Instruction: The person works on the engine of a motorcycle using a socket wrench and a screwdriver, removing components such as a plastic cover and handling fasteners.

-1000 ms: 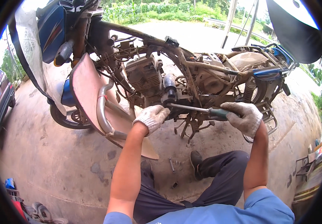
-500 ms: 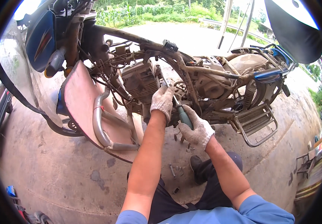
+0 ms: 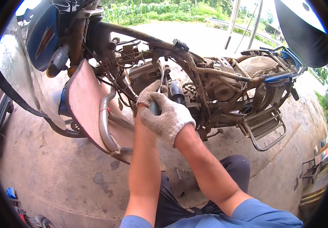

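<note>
A screwdriver with a green handle (image 3: pixel 155 108) and a metal shaft stands against the dirty motorcycle engine (image 3: pixel 145 76). My right hand (image 3: pixel 168 117), in a whitish knit glove, is wrapped round the handle and covers most of it. Just beyond it, my gloved left hand (image 3: pixel 147 93) is closed about the shaft; the right hand hides part of it. The shaft's far end reaches the finned cylinder's right side. Beside the shaft sits a black cylindrical part (image 3: pixel 177 91). The motorcycle's frame (image 3: pixel 141 35) is bare and muddy.
A pink-faced leg shield (image 3: pixel 86 102) with a bent metal crash bar (image 3: pixel 104 123) stands left of my arms. To the right a metal footrest rack (image 3: pixel 264 131) juts out. Small tools and bolts (image 3: pixel 179 174) lie on the concrete floor near my legs.
The screwdriver's handle and my right hand have swung left, close to my left hand. My left hand has shifted slightly left. The black cylindrical part is now exposed.
</note>
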`<state>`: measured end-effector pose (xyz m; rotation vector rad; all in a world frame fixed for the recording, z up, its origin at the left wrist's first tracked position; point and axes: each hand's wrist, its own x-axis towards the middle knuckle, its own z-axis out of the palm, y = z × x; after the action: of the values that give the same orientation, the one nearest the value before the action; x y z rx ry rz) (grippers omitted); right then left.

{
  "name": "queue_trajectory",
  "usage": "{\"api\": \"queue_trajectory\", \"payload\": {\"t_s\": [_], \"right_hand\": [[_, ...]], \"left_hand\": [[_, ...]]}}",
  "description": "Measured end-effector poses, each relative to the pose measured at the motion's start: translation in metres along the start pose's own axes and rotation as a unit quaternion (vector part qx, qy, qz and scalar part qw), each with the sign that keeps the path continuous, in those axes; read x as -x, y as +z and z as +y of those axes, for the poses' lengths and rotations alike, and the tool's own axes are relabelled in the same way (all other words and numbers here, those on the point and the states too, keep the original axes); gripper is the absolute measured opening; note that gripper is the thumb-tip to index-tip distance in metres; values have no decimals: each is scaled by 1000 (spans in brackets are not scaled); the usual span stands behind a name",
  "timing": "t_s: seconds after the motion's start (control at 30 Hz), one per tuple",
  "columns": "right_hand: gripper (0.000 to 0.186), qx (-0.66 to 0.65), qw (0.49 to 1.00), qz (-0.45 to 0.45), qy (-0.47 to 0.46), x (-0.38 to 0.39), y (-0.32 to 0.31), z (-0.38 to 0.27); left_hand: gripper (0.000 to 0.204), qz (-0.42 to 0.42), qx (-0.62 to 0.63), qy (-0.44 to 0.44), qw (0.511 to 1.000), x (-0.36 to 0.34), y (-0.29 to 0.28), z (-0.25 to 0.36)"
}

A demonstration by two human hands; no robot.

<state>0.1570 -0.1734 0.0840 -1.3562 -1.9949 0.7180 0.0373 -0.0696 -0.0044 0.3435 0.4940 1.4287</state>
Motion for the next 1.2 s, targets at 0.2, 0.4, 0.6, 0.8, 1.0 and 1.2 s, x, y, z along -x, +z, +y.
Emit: {"api": "queue_trajectory", "payload": {"t_s": [0.2, 0.4, 0.6, 0.8, 1.0, 1.2], "right_hand": [[54, 58, 997, 43, -4, 24, -15, 26], [44, 9, 981, 127, -149, 30, 8, 72], [49, -43, 977, 133, -163, 37, 22, 94], [42, 59, 993, 41, -98, 37, -1, 27], [38, 8, 995, 66, -71, 44, -4, 36], [27, -14, 991, 95, -97, 34, -2, 44]], "left_hand": [[32, 57, -195, 106, 973, -18, 22, -24], [34, 113, -255, 157, 947, -13, 28, -34], [38, 94, -346, 185, 915, -20, 14, -41], [27, 54, -188, 84, 977, -14, -2, -21], [30, -56, 70, -29, 996, 16, 16, -53], [24, -188, 183, -7, 965, 30, 26, -63]]}}
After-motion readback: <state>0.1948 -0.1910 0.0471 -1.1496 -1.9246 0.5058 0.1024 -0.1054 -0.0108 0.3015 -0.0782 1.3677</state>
